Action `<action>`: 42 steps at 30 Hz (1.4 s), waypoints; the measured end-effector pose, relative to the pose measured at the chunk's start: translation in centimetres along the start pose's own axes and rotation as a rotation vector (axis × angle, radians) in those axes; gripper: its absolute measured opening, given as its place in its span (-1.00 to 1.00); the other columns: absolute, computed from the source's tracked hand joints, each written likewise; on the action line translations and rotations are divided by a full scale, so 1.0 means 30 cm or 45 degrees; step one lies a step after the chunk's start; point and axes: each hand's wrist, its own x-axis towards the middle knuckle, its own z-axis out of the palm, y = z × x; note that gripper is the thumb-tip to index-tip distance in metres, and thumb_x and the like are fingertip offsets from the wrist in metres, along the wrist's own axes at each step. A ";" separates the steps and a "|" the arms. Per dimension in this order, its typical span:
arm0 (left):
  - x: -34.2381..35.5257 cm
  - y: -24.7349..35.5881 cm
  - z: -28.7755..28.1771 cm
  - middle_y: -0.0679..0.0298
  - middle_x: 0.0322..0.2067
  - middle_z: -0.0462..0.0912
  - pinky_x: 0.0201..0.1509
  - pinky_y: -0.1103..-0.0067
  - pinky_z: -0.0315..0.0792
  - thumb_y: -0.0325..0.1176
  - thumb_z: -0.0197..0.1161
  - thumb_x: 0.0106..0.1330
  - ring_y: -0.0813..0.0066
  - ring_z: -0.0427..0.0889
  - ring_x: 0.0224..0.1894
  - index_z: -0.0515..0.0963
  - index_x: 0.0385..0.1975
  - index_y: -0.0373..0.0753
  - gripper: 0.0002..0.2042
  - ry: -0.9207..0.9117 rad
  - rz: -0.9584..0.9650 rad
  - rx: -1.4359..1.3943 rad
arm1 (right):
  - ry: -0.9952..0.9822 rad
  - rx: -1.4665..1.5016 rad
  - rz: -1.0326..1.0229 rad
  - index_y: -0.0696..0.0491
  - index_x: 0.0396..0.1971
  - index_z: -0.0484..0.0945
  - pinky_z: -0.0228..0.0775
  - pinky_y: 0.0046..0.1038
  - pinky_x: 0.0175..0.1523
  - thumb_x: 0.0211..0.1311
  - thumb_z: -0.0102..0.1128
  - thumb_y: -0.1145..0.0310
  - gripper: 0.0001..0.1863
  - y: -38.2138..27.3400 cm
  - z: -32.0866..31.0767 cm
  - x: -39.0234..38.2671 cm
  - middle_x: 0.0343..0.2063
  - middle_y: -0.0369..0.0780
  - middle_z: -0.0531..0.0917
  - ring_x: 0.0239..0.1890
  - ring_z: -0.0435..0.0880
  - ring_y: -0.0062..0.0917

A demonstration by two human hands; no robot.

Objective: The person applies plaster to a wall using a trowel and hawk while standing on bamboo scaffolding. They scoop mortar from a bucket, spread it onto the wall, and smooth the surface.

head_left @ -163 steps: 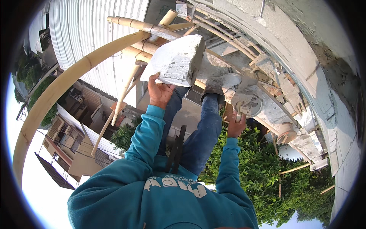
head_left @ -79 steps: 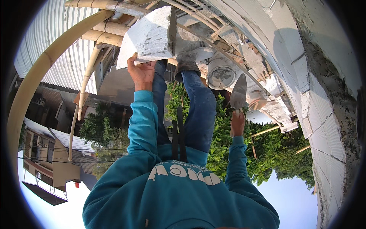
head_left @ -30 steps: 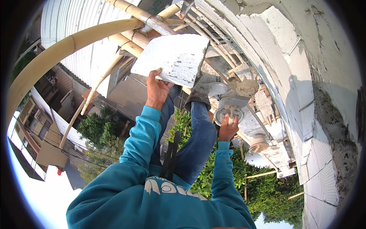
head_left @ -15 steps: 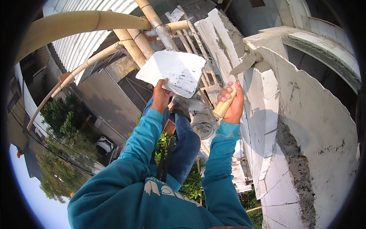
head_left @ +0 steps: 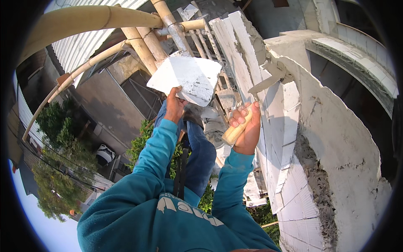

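My left hand (head_left: 175, 105) grips the near edge of a flat white board (head_left: 189, 77) with angled corners and grey mortar specks, thumb on its upper face. In my right hand (head_left: 250, 136) is a trowel, its pale wooden handle (head_left: 237, 128) wrapped by my fingers. The trowel's blade (head_left: 265, 82) is mortar-coated and lies against the top of the white block wall (head_left: 275, 109), beside a lump of grey mortar (head_left: 282, 70). Whether the blade presses into the mortar I cannot tell.
Bamboo scaffold poles (head_left: 94, 23) cross the upper left. A rough grey plastered wall (head_left: 342, 147) curves along the right. Far below my jeans-clad leg (head_left: 199, 151) are a round bucket (head_left: 215, 136), plants (head_left: 140, 143) and a parked vehicle (head_left: 105, 154).
My right hand and the trowel handle have come a little lower and to the left, and the blade has tilted. My left hand still holds the board. The whole view has shifted slightly.
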 end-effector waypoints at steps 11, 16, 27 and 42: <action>-0.016 -0.002 0.016 -0.02 -0.14 0.54 -0.03 0.17 0.59 -0.23 0.16 0.19 0.09 0.64 -0.17 0.37 -0.05 -0.41 -0.57 -0.014 0.035 -0.019 | 0.052 0.131 0.005 -0.02 -0.39 0.30 0.27 -0.54 -0.49 0.45 -0.07 0.14 -0.74 -0.018 0.015 0.331 -0.57 -0.37 0.34 -0.59 0.31 -0.68; -0.004 0.001 0.012 -0.05 0.03 0.48 0.16 0.13 0.42 -0.21 0.13 0.17 0.02 0.55 0.03 0.27 0.11 -0.45 -0.44 -0.028 -0.007 0.073 | 0.077 0.111 -0.128 -0.01 -0.37 0.35 0.26 -0.58 -0.50 0.41 0.02 0.12 -0.74 -0.003 0.054 0.169 -0.57 -0.40 0.37 -0.60 0.33 -0.68; -0.006 -0.029 -0.006 -0.02 -0.19 0.56 -0.06 0.20 0.59 -0.22 0.19 0.17 0.10 0.64 -0.18 0.40 -0.07 -0.43 -0.56 0.044 0.053 0.010 | -0.110 0.379 -0.039 -0.02 -0.25 0.35 0.21 -0.66 -0.59 0.44 -0.05 0.09 -0.75 -0.075 0.053 -0.116 -0.54 -0.38 0.35 -0.61 0.29 -0.74; -0.055 -0.025 0.010 0.01 -0.13 0.55 0.00 0.27 0.55 -0.21 0.17 0.16 0.16 0.62 -0.12 0.38 -0.03 -0.43 -0.53 -0.035 0.068 0.102 | -0.121 0.210 -0.030 -0.02 -0.25 0.33 0.17 -0.66 -0.70 0.47 -0.17 0.01 -0.68 -0.060 -0.052 -0.136 -0.58 -0.38 0.34 -0.72 0.24 -0.77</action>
